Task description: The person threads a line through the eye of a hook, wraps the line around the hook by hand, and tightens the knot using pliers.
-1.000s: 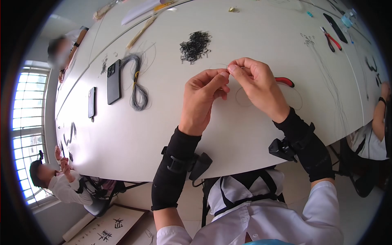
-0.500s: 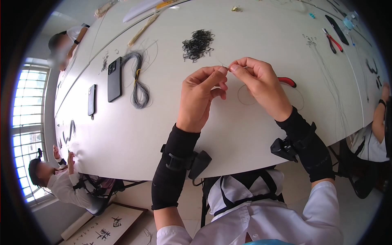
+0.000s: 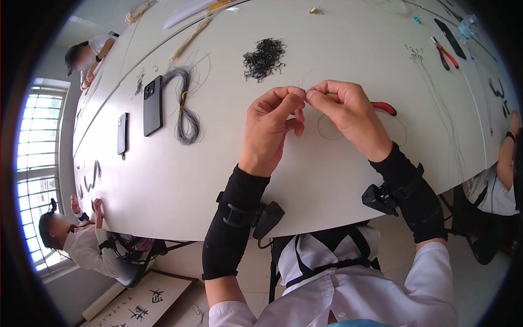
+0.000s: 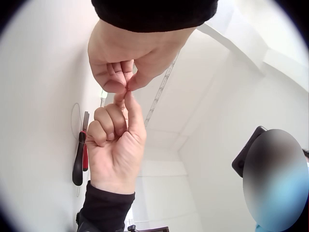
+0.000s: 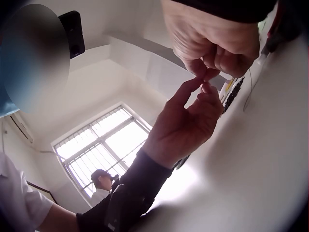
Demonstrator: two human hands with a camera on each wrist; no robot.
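My left hand (image 3: 267, 128) and right hand (image 3: 346, 117) meet fingertip to fingertip above the white table. The left thumb and forefinger pinch a tiny dark piece, mostly hidden; I cannot tell its kind. Between the right thumb and forefinger is a thin clear line (image 3: 406, 136), whose loop lies on the table on both sides of that hand. A fine end of line curves up beyond the fingertips. Past the hands lies a pile of small black wire hooks (image 3: 263, 60). Red-and-black pliers (image 4: 78, 159) lie beside the right hand, partly covered by it in the head view.
On the left are a black phone (image 3: 153, 106), a second phone (image 3: 123, 132) and a tied skein of grey line (image 3: 188, 122). Other pliers (image 3: 447, 54), long strands with small hooks (image 3: 417, 53) and a bottle (image 3: 467, 26) are on the right. Other people sit around the table (image 3: 218, 196).
Both hands stay pinched close together, with small shifts of the fingertips. The fine line end beyond them now stands up in a longer curve to the right.
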